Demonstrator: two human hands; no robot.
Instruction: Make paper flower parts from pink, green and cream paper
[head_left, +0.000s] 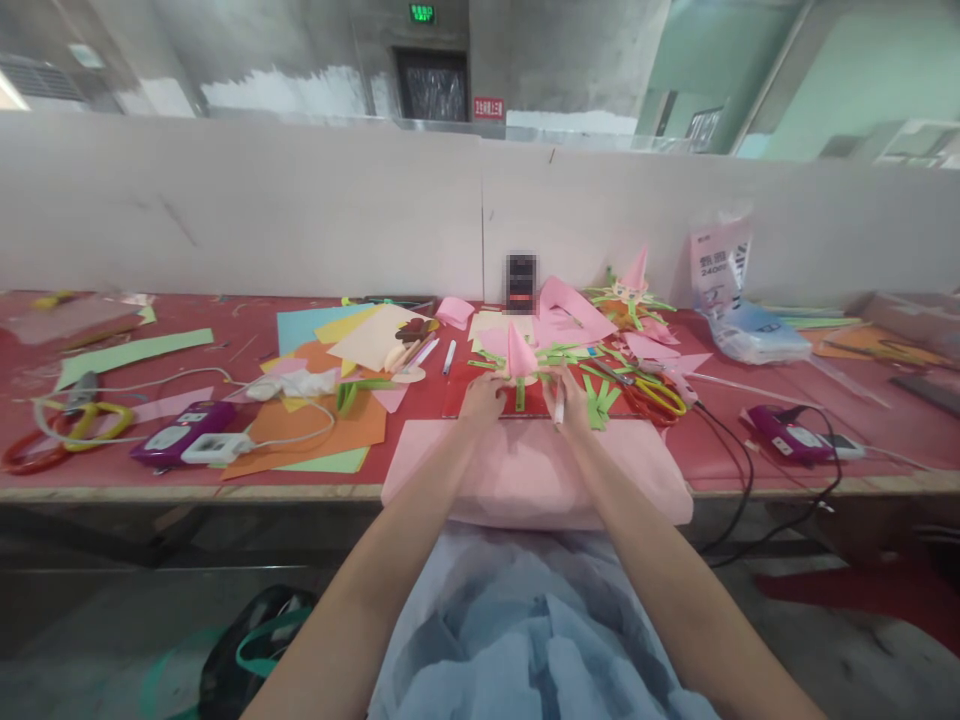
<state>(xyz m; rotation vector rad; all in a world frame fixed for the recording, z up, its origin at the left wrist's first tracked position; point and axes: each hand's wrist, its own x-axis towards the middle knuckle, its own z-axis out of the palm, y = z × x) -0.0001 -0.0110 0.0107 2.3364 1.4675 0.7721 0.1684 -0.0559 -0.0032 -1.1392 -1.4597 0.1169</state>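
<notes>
In front of me a small paper figure [520, 352] stands with a pink cone on top and green paper strips spreading from it. My left hand [484, 397] is at its left side, with the fingers curled against its edge. My right hand [570, 398] is at the figure's right side, closed around a white pen [559, 404] that points down toward me. Both hands rest just behind a pink sheet [536, 465] draped over the table's front edge. Small details of the figure between my fingers are hidden.
On the red table, scissors [660, 398] lie to the right and a second pair of scissors [97, 420] to the left. Coloured paper [315, 430] and a purple device [184, 432] with cables are at left. A similar paper craft [634, 280] stands behind, near a plastic pack [757, 333].
</notes>
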